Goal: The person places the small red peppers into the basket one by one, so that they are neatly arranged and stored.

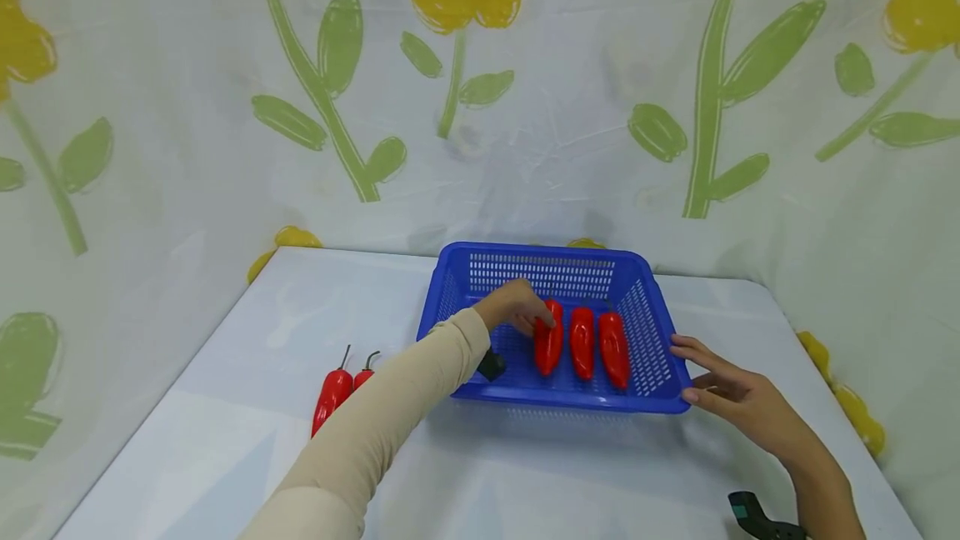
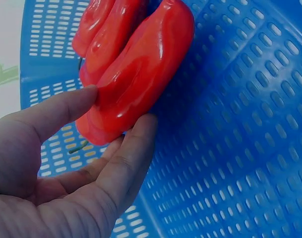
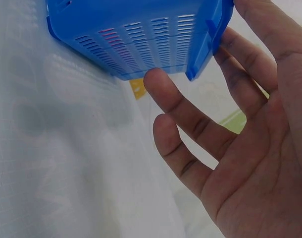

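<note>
The basket (image 1: 540,397) is moulded plastic with smooth, perforated walls and a moderate sheen. Inside the basket, the red peppers (image 1: 582,344) have smooth, high-gloss skins with sharp highlights. Left of the basket, the loose peppers (image 1: 332,398) show the same gloss. Beneath the basket, the tabletop (image 1: 547,473) is smooth and softly reflective. Behind the basket, the printed sheet (image 1: 555,165) is lightly creased with a faint sheen; its material cannot be determined. Reaching over the basket's near-left edge, the sleeve (image 1: 390,415) is matt cloth.

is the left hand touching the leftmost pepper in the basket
Touching. The left wrist view shows the left hand with its thumb and a fingertip against the leftmost pepper.
</note>
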### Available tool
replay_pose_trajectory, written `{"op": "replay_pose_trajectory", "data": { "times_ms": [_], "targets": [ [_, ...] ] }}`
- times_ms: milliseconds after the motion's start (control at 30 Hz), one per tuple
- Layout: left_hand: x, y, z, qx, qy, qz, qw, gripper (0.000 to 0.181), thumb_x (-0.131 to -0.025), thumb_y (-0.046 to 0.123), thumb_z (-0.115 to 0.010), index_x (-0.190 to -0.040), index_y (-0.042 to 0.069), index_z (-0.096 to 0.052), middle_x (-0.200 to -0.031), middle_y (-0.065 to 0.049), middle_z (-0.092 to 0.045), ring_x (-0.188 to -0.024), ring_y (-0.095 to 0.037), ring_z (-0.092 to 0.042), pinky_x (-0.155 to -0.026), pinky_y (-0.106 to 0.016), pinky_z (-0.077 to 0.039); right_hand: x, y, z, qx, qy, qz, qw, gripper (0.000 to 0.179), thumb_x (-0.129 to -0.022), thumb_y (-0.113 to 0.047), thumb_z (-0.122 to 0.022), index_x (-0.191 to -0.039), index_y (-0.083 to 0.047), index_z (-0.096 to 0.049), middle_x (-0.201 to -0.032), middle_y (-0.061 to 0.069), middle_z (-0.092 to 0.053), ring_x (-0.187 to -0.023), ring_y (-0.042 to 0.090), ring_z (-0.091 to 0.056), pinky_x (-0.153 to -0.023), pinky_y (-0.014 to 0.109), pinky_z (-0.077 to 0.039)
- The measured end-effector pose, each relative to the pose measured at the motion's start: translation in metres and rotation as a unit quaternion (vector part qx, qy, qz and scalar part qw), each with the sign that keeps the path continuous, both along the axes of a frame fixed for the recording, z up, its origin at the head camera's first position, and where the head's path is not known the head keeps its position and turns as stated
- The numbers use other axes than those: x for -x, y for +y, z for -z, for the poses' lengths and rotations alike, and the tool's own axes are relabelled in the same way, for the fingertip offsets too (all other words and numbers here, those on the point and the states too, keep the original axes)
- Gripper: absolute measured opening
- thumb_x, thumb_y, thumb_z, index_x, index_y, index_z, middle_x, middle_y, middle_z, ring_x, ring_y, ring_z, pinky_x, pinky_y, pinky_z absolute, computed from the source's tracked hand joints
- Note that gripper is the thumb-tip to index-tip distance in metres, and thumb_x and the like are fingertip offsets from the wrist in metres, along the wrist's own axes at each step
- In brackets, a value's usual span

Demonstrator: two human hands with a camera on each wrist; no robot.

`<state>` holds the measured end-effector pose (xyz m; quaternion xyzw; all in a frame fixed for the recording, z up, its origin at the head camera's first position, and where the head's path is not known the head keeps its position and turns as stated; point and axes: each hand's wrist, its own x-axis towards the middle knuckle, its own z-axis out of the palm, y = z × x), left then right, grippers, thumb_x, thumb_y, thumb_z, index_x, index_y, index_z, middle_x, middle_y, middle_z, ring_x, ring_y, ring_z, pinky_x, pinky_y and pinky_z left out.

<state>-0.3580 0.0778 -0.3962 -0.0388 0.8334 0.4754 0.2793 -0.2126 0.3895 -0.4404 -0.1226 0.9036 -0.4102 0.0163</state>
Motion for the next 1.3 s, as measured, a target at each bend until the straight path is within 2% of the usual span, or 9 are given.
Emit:
{"op": "replay_pose_trajectory", "data": {
  "times_ms": [333,467,667,833,933,1033,1100,1200,1300],
  "targets": [
    [-0.008,0.000,0.012,0.001,-0.008,-0.012,0.9999,0.059,-0.085,-0.001,-0.076,-0.133,-0.011,-0.045,-0.106,-0.025,-0.065,-0.102,-0.036,-0.068,-0.087,-0.041,-0.057,-0.006,-0.008,0.002,0.008,-0.012,0.000,0.9999,0.056,-0.095,-0.030,-0.069,-0.148,-0.022,-0.051,-0.156,0.014,-0.039,-0.099,0.022,-0.065,-0.076,0.026,-0.057],
    [-0.011,-0.001,0.013,-0.004,-0.004,-0.014,0.9999,0.060,-0.086,0.002,-0.077,-0.135,-0.011,-0.044,-0.108,-0.027,-0.065,-0.103,-0.037,-0.068,-0.087,-0.041,-0.058,-0.009,-0.008,0.002,0.007,-0.012,0.003,0.9999,0.055,-0.096,-0.030,-0.068,-0.148,-0.024,-0.051,-0.156,0.013,-0.040,-0.098,0.019,-0.065,-0.076,0.026,-0.056],
    [-0.006,-0.007,0.003,0.018,0.017,-0.031,0.9992,0.054,-0.089,0.008,-0.075,-0.133,-0.011,-0.049,-0.106,-0.028,-0.066,-0.099,-0.040,-0.070,-0.086,-0.043,-0.058,-0.008,-0.011,0.000,0.020,-0.003,-0.006,0.9998,0.054,-0.097,-0.028,-0.068,-0.148,-0.024,-0.051,-0.156,0.013,-0.039,-0.099,0.017,-0.065,-0.078,0.026,-0.057],
    [-0.003,-0.014,-0.010,-0.031,0.028,-0.036,0.9985,0.048,-0.089,0.003,-0.072,-0.130,-0.011,-0.050,-0.105,-0.027,-0.067,-0.099,-0.039,-0.069,-0.087,-0.044,-0.057,-0.007,-0.010,-0.001,0.018,-0.003,-0.009,0.9998,0.054,-0.097,-0.028,-0.067,-0.148,-0.023,-0.050,-0.156,0.013,-0.038,-0.100,0.019,-0.064,-0.078,0.026,-0.056],
    [-0.005,-0.019,-0.019,-0.082,0.033,-0.012,0.9960,0.038,-0.091,0.001,-0.070,-0.123,-0.013,-0.055,-0.112,-0.031,-0.066,-0.103,-0.041,-0.067,-0.091,-0.045,-0.056,-0.007,-0.009,-0.001,0.010,-0.009,-0.001,0.9999,0.054,-0.097,-0.030,-0.068,-0.148,-0.025,-0.051,-0.156,0.011,-0.039,-0.100,0.020,-0.064,-0.077,0.026,-0.056],
    [-0.008,-0.025,-0.025,-0.125,0.032,0.029,0.9912,0.033,-0.093,0.002,-0.068,-0.120,-0.015,-0.058,-0.119,-0.033,-0.064,-0.110,-0.043,-0.065,-0.091,-0.045,-0.056,-0.007,-0.007,-0.001,0.000,-0.011,0.005,0.9999,0.055,-0.097,-0.031,-0.067,-0.149,-0.025,-0.050,-0.156,0.010,-0.040,-0.100,0.022,-0.065,-0.076,0.027,-0.056],
    [-0.010,-0.031,-0.029,-0.148,0.034,0.057,0.9868,0.032,-0.093,0.002,-0.067,-0.120,-0.014,-0.061,-0.116,-0.031,-0.066,-0.108,-0.042,-0.066,-0.093,-0.046,-0.054,-0.006,-0.005,-0.001,0.001,-0.011,0.005,0.9999,0.056,-0.097,-0.030,-0.067,-0.149,-0.024,-0.049,-0.156,0.012,-0.039,-0.100,0.023,-0.065,-0.075,0.027,-0.056],
    [-0.013,-0.044,-0.032,-0.168,0.057,0.079,0.9809,0.028,-0.095,0.004,-0.066,-0.118,-0.012,-0.064,-0.109,-0.024,-0.069,-0.098,-0.035,-0.070,-0.091,-0.044,-0.056,-0.005,-0.001,0.000,0.006,-0.005,0.004,1.0000,0.056,-0.097,-0.028,-0.067,-0.150,-0.022,-0.049,-0.156,0.012,-0.039,-0.100,0.024,-0.065,-0.075,0.027,-0.056],
    [-0.017,-0.059,-0.036,-0.181,0.094,0.079,0.9759,0.026,-0.097,0.007,-0.065,-0.116,-0.010,-0.065,-0.105,-0.019,-0.070,-0.093,-0.028,-0.071,-0.090,-0.042,-0.057,-0.004,0.000,0.000,0.013,-0.007,0.003,0.9999,0.055,-0.097,-0.027,-0.067,-0.150,-0.022,-0.049,-0.157,0.011,-0.039,-0.100,0.024,-0.065,-0.076,0.027,-0.056]
  ]
}}
